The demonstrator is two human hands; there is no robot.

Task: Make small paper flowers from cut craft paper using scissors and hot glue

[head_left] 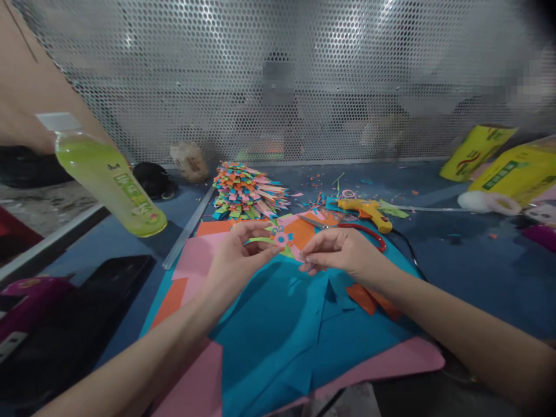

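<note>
My left hand [237, 258] and my right hand [336, 252] meet over sheets of blue paper [286, 324]. Both are pinched on a small paper flower piece [281, 237], pink with a blue centre, held between their fingertips. Pink [197, 260] and orange [302, 231] sheets lie under and around them. Just behind my right hand lie red-handled scissors [347, 227] and a yellow glue gun [365, 209].
A pile of several folded coloured paper strips [245, 191] sits behind. At the left, another person's hand holds a green drink bottle [108, 176] tilted in the air. Yellow tissue packs [499, 159] and a tape roll [489, 202] lie at right. A perforated metal screen [278, 75] stands at the back.
</note>
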